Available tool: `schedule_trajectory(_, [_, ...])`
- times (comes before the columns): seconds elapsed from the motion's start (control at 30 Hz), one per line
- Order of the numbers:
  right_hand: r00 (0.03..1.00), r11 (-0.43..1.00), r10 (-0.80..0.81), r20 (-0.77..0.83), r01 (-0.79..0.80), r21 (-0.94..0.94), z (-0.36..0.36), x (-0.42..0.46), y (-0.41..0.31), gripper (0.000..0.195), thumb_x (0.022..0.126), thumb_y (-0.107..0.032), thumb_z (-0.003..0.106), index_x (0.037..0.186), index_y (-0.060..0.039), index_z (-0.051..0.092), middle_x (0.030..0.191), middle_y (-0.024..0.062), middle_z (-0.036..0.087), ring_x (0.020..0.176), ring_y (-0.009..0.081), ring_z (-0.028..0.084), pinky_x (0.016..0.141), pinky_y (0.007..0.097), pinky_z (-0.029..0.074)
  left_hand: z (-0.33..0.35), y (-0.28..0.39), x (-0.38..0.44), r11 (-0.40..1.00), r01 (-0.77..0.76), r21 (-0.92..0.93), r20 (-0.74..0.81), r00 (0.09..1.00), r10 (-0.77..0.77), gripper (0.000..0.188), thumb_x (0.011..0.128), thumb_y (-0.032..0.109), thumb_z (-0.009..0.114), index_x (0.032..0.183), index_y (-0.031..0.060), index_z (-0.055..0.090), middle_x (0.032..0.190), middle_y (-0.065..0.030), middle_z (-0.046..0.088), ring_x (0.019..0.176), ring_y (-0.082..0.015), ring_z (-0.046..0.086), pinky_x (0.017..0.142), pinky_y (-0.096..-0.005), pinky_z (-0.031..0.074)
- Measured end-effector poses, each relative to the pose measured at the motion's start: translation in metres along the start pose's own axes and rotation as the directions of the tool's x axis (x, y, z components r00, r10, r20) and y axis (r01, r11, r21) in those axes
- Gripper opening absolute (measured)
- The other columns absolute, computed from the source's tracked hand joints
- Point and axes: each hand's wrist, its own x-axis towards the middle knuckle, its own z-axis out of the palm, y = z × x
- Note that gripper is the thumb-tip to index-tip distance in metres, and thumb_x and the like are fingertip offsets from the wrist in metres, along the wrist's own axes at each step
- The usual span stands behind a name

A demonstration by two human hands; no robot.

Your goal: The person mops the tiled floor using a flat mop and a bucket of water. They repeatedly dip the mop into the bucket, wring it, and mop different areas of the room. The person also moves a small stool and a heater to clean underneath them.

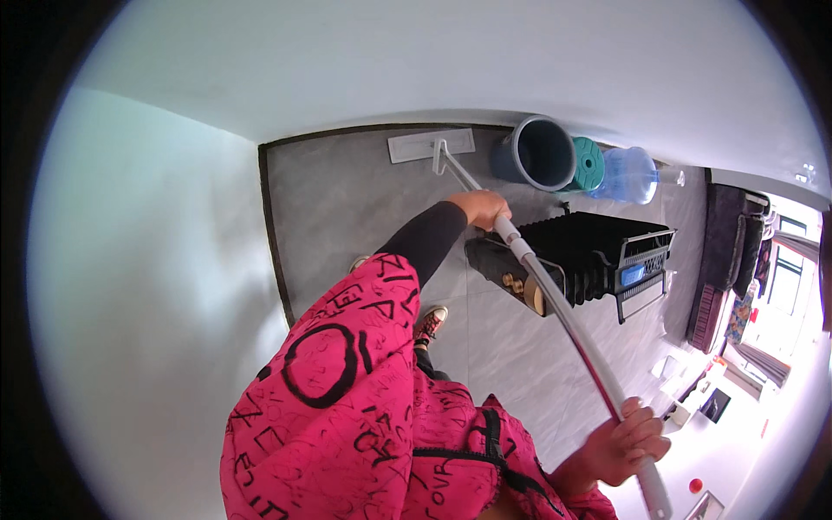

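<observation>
A flat mop with a long metal pole [572, 325] slants across the view from upper left to lower right. My left hand [484, 208] is closed around the pole's lower section, just short of a white collar. Around the upper end, close to the grip, my right hand [627, 442] is wrapped. The white rectangular mop head [431, 145] lies flat on the grey tiled floor [351, 188], near the dark baseboard [364, 129] and left of a grey bucket [543, 153].
Beside the bucket, along the wall, are a green plastic stool [587, 164] and a blue water jug [624, 175]. A black folding cart [585, 253] stands on the floor under the pole. A sofa [723, 237] is farther right. My sneaker [430, 323] shows below my left arm.
</observation>
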Motion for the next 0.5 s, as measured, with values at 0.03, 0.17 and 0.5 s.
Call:
schedule_trajectory(0.03, [0.984, 0.992, -0.036, 0.176, 0.014, 0.126, -0.019, 0.008, 0.005, 0.026, 0.077, -0.02, 0.052, 0.062, -0.011, 0.033, 0.059, -0.0005, 0.036, 0.054, 0.0106, 0.035, 0.05, 0.0254, 0.029, 0.012, -0.004, 0.002, 1.0, -0.006, -0.016, -0.008, 1.0, 0.005, 0.026, 0.053, 0.001, 0.06, 0.077, 0.0112, 0.059, 0.08, -0.0097, 0.06, 0.082, -0.0297, 0.055, 0.072, -0.0384, 0.04])
schedule_trajectory(0.17, [0.928, 0.972, -0.155, 0.337, 0.082, 0.221, -0.047, 0.008, 0.005, 0.017, 0.079, -0.015, 0.039, 0.063, -0.0111, 0.032, 0.056, 0.0008, 0.031, 0.05, 0.0113, 0.029, 0.052, 0.0267, 0.028, 0.032, 0.007, -0.006, 0.996, -0.058, -0.064, 0.038, 0.997, 0.061, 0.028, 0.051, -0.002, 0.061, 0.076, 0.0095, 0.059, 0.075, -0.0106, 0.06, 0.078, -0.0299, 0.056, 0.065, -0.0374, 0.042])
schedule_trajectory(0.5, [0.982, 0.965, -0.181, 0.062, 0.164, 0.206, -0.088, -0.014, -0.068, 0.027, 0.083, -0.022, 0.038, 0.06, -0.0117, 0.03, 0.045, -0.0024, 0.027, 0.036, 0.0084, 0.027, 0.044, 0.0238, 0.028, 0.171, 0.102, -0.061, 0.965, -0.028, -0.262, 0.106, 0.993, 0.058, 0.009, 0.059, 0.007, 0.057, 0.067, 0.0096, 0.055, 0.064, -0.0114, 0.057, 0.066, -0.0294, 0.056, 0.056, -0.0394, 0.042])
